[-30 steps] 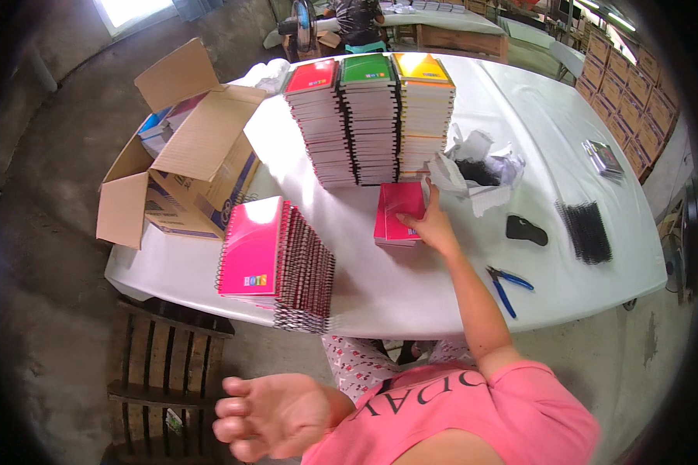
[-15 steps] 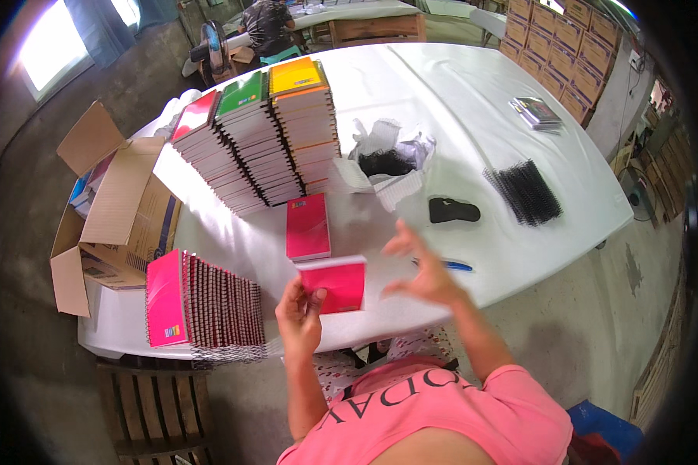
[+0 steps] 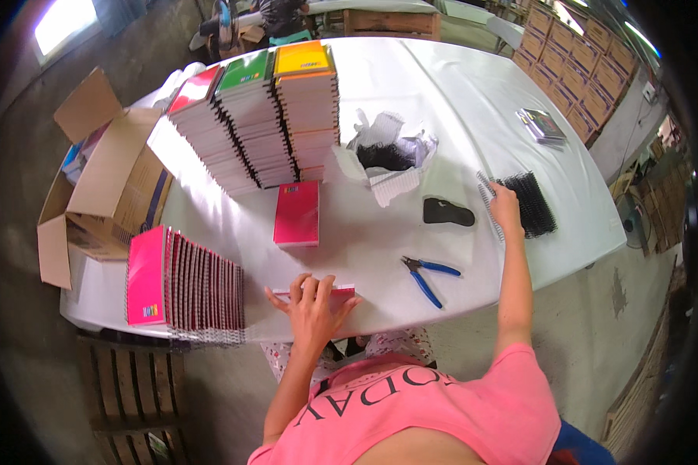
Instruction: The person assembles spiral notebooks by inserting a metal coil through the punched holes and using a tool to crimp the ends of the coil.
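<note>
I have just put a loose pink notebook (image 3: pixel 341 294) down at the near edge of the bench (image 3: pixel 372 256), and my right arm is stretched out to the pile of black coils (image 3: pixel 537 205). So the work is now split: one side of me minds the notebook, the other deals with the coils.

My left fingers (image 3: pixel 310 290) are spread over the notebook and gripping it from above, its narrow edge turned up toward me. My right fingers (image 3: pixel 502 195) are bent at the left side of the coils; I cannot tell whether they have closed on one.

Half a second ago I held that notebook up in the air, cover showing, and my right fingers were spread with nothing in them, partly hiding the blue-handled pliers (image 3: pixel 413 265). Now the pliers show whole. A second ago my right fingers were on the short pink stack (image 3: pixel 296 213), and my left ones were empty, off the bench. The leaning row of coil-bound pink notebooks (image 3: pixel 202 283) stays at my left.
</note>
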The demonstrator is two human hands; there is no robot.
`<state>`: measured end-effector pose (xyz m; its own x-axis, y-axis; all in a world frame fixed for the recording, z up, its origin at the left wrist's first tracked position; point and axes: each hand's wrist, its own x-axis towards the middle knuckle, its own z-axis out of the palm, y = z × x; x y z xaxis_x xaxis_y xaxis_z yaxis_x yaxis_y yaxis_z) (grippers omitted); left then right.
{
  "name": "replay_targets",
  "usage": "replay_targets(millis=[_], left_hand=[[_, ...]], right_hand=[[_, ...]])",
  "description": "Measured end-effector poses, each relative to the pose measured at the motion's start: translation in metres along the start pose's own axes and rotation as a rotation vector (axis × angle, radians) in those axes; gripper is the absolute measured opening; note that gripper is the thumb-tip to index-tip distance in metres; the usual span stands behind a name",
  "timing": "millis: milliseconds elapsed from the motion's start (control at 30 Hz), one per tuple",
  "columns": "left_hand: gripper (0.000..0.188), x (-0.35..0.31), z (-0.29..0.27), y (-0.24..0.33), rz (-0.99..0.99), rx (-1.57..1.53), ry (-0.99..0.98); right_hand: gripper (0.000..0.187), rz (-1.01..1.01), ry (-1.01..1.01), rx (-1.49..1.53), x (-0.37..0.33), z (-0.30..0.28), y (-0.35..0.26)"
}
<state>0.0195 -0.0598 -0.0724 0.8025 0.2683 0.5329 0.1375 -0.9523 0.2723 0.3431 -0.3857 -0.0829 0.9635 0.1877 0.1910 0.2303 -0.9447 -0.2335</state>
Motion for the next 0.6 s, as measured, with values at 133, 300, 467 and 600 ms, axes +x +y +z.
replay_targets(millis=[133,300,467,600], left_hand=[[0.039,0.001,0.020,0.002,-0.080,-0.031,0.143],[0.039,-0.003,0.022,0.002,-0.047,-0.007,0.223],[0.036,-0.003,0.022,-0.005,-0.031,-0.029,0.239],[0.036,-0.002,0.020,-0.007,-0.020,-0.035,0.210]], right_hand=[[0.054,-0.001,0.179,0.038,-0.017,-0.025,-0.028],[0.050,-0.203,-0.219,0.469,-0.075,-0.057,-0.120],[0.040,-0.456,-0.551,0.664,-0.132,-0.048,-0.188],[0.036,-0.094,-0.148,0.076,-0.097,-0.025,-0.150]])
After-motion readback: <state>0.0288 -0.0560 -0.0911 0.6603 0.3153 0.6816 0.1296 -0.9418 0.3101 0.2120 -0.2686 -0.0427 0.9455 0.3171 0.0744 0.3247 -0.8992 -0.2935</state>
